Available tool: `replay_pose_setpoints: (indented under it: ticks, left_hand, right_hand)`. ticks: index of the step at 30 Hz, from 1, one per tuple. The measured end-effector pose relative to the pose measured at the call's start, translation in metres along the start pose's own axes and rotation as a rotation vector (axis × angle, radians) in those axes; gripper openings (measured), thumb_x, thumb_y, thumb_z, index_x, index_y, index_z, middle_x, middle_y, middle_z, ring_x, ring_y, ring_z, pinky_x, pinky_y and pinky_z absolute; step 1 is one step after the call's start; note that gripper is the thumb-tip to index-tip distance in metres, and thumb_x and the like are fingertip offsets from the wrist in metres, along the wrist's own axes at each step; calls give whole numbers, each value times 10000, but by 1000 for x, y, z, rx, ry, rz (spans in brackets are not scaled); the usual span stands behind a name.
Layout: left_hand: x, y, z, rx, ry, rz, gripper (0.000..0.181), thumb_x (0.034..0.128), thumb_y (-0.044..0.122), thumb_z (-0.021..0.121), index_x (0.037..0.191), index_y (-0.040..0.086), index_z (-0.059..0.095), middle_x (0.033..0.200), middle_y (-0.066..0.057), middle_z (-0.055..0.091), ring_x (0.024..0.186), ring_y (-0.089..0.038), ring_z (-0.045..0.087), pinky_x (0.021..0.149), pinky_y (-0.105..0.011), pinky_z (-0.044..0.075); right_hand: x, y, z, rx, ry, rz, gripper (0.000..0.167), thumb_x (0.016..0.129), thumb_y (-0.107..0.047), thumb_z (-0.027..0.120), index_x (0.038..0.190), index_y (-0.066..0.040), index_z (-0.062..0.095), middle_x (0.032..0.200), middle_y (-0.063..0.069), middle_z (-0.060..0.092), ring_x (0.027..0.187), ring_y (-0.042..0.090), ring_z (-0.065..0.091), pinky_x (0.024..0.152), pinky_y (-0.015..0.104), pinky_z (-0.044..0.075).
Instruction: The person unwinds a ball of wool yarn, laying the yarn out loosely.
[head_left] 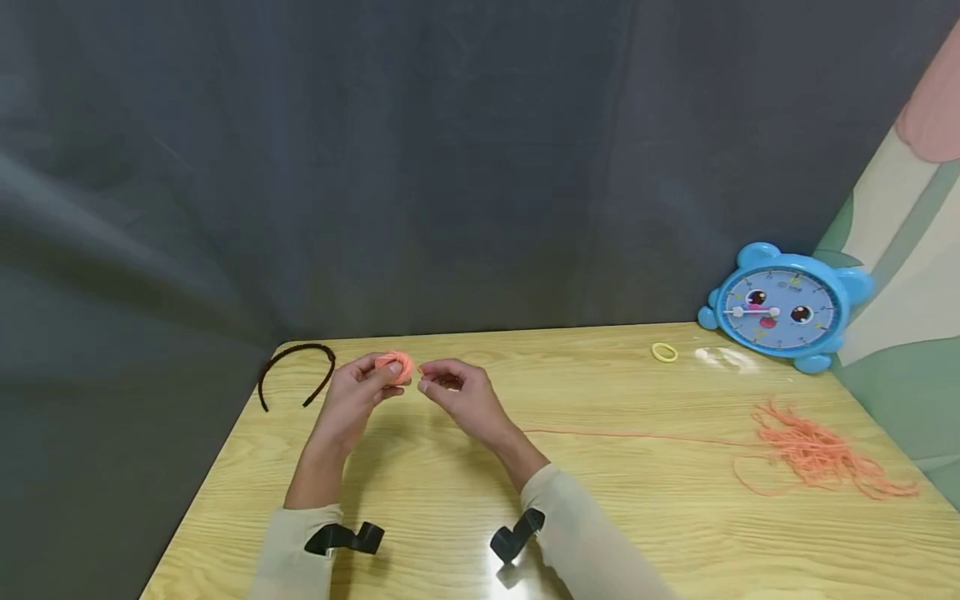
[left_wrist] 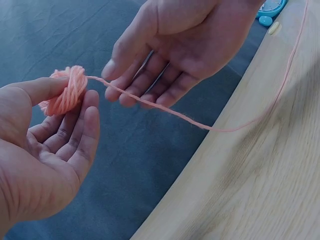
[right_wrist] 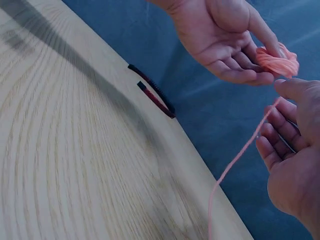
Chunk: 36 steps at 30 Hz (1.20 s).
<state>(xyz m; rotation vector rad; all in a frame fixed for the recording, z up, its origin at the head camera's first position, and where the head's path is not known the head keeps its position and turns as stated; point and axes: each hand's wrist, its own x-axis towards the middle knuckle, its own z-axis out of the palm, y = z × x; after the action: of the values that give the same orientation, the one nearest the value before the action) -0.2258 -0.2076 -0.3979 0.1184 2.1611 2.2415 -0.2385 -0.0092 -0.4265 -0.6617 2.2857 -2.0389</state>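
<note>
At far left, a dark headband point(head_left: 298, 347) is lying near the back corner of the wood-grain surface point(head_left: 600, 517), playing no visible part in the work. Beside it, a person's left hand point(head_left: 352, 400) is gripping a small coil of peach yarn point(head_left: 406, 363), thumb pressing against the wraps from one side, forefinger supporting them from the other, while the other fingers are curving loosely and holding nothing. The coil is sitting up in that grip, clear of the surface, its many turns already lying in a compact bundle. Just beside it, the right hand point(head_left: 472, 406) is pinching the feeding strand point(head_left: 637, 435) between thumb and forefinger close to where it is meeting the coil, the remaining fingers hanging relaxed and slightly bent. From there the strand is trailing away to the right across the surface, passing in front of a yellow ring point(head_left: 666, 359) and a blue cartoon-faced clock point(head_left: 783, 308), both standing apart from the handwork, and is joining a loose, tangled heap of peach yarn point(head_left: 813, 450) near the right edge. Judging by that sizeable heap, the winding is appearing to be only partway along: a neat coil is showing what is done, the unwound yarn what is left, and no cut or knot is showing on the coil.
</note>
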Motion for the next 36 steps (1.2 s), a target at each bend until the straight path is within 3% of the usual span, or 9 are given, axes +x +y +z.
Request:
replay_pose_setpoints:
  ticks: [6,11,18,26,36]
  left_hand:
    - [-1,0,3,10,2,3,325,1024,128,648,1279,-69,606,1051,43,710,943,-91,721,863,-249,591]
    - [-1,-3,6,1,7,-9,345,1023,131,655,1298,-71,601,1070,32,702,930,-94,727,854,-248,596]
    - [1,-6,7,7,-15,9,336,1018,139,667,1278,-67,612,1052,39,720,934,-101,736,866,-267,604]
    - [0,-5,2,5,-33,26,96,1021,141,659,1065,56,656,966,50,712,955,-114,742,872,-282,606]
    - [-1,-2,2,9,-29,20,131,1027,145,649,1109,42,648,993,56,711,964,-106,745,879,-268,601]
  right_hand:
    - [-2,1,-1,1,12,21,157,1004,-171,692,1081,-62,773,1068,113,758,909,108,663,797,242,554]
    - [-9,0,-17,7,44,35,139,1003,-173,695,1053,-76,781,1018,109,747,849,104,615,739,228,511]
    - [-19,-2,-44,38,96,32,185,1006,-197,694,1072,-41,769,1021,136,738,861,140,611,738,222,500]
    - [-30,-1,-64,2,91,19,194,1007,-219,695,1067,-49,765,1027,161,735,871,113,656,780,249,553]
    - [-42,-3,-94,-26,147,12,185,999,-208,705,1067,-48,766,1019,189,726,818,120,604,694,221,486]
